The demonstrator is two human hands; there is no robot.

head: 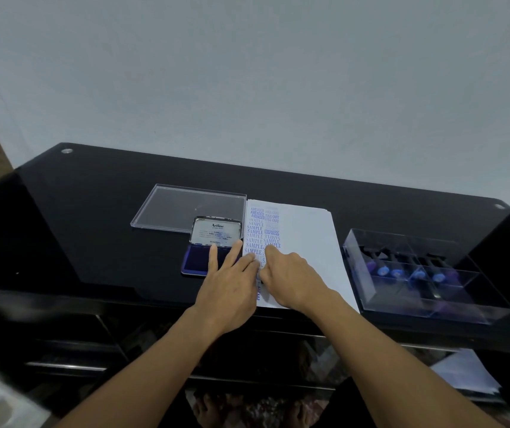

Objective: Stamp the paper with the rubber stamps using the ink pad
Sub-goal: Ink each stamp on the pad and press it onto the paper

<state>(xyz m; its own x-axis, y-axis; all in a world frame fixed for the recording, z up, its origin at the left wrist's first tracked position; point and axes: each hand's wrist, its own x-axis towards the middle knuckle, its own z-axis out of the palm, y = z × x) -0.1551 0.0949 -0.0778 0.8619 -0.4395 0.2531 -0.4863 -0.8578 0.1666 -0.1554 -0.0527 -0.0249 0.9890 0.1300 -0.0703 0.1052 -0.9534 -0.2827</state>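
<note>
— So, hands status?
— Left hand (232, 281) is laid flat, fingers straight and spread, nothing gripped. Its thumb and nearest fingers are placed over the right side of the ink pad (196, 261). The other fingertips are on the left edge of the paper (306, 242). Right hand (292, 281) is rested on the paper just beside the left one, knuckles up, one finger stretched toward the printed rows. Its remaining fingers are tucked under, so whether anything is held beneath cannot be told.
— Okay. Paper and pad location?
— Paper is laid mid-tabletop (93, 211). Two columns of blue marks are printed down its left side: AMENDED, SAMPLE, others blurred. Ink pad is set just beside the paper's left edge. Its lid (216, 231) is opened and stood up at the back with an Artline label on it, and the blue pad is exposed.
— Rubber stamps?
— Rubber stamps (397, 273) are kept in a clear box (358, 267) right of the paper, laid side by side in its compartments, blue ends toward the camera. Clear cover (170, 208) is laid flat behind the ink pad, its right edge beside the paper's far-left corner.
</note>
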